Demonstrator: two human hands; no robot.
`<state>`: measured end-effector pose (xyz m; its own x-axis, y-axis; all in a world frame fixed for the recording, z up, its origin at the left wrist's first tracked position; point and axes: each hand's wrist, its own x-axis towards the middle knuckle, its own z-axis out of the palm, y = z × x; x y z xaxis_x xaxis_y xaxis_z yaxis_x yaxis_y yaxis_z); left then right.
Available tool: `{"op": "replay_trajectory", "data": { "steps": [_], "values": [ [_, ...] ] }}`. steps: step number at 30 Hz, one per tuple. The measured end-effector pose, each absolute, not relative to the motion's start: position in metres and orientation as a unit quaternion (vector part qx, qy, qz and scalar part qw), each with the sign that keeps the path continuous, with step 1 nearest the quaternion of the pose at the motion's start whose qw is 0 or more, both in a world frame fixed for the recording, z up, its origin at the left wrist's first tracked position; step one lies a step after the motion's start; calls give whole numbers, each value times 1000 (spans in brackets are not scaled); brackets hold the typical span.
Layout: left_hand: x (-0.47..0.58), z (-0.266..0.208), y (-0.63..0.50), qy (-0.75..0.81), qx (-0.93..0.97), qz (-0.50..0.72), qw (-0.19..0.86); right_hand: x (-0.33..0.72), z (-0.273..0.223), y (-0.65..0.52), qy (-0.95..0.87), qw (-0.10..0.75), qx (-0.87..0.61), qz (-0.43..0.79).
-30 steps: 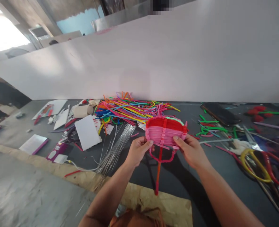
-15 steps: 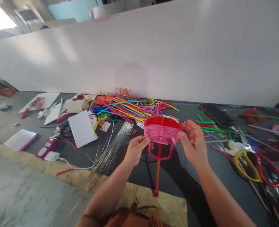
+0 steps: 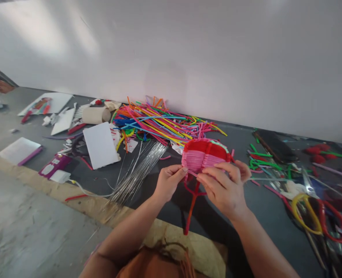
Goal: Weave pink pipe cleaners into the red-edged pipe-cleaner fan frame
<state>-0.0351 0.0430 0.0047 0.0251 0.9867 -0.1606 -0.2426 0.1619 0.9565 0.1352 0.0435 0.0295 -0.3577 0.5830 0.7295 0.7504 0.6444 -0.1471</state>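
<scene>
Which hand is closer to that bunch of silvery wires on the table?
The left hand. It is to the right of the silvery wires, at the lower left of the pink-and-red piece. The right hand is farther right, at that piece's lower edge.

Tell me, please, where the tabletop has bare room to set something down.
Bare tabletop lies between the right forearm and the yellow scissor handle, with a smaller patch between the stem pile and dark phone. It is crowded around that handle and behind the pink-and-red piece.
</scene>
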Motion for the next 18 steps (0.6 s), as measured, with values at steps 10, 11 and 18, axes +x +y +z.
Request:
{"op": "replay_trajectory", "data": {
  "steps": [10,11,18],
  "values": [
    [-31,4,40,459,349,524,627,139,30,45,-804,372,-443,-137],
    [-31,5,40,458,341,523,633,139,30,46,-803,370,-447,-136],
    [-32,6,41,427,327,506,674,137,31,42,-791,390,-452,-132]
  ]
}}
